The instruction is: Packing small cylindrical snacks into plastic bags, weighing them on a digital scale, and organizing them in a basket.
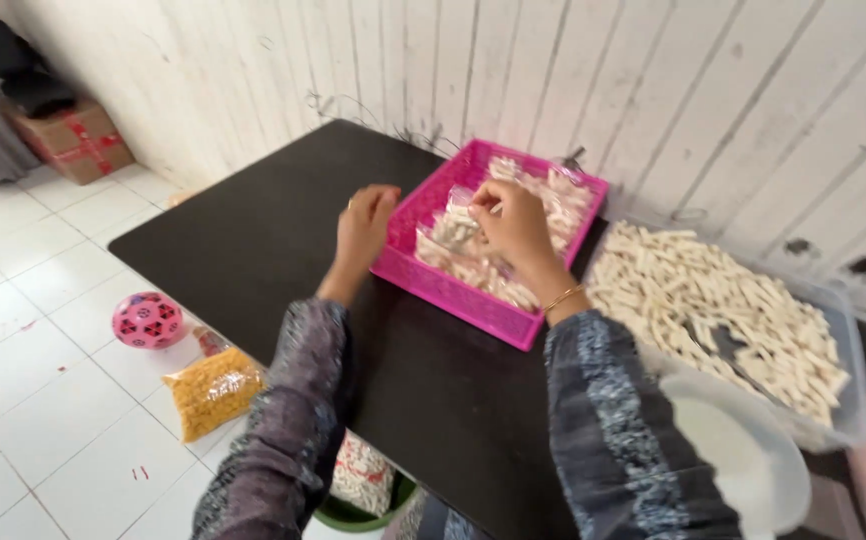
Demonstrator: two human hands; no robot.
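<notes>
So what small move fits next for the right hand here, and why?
Probably let go of the clear packet and draw the right hand back: its fingers pinch the packet already lying among the others in the pink basket, while the left hand rests at the basket's rim, holding nothing.

Basket [423, 275] on table [253, 240]; tub [843, 340] right of basket.

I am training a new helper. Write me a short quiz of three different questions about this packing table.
1. True or false: the right hand is over the pink basket.
2. The clear tub holds: A) pale snack sticks B) balls C) boxes.
3. What round thing lies on the floor tiles?

Key: 1 true. 2 A. 3 a pink ball; the left hand rests at the basket's edge.
</notes>
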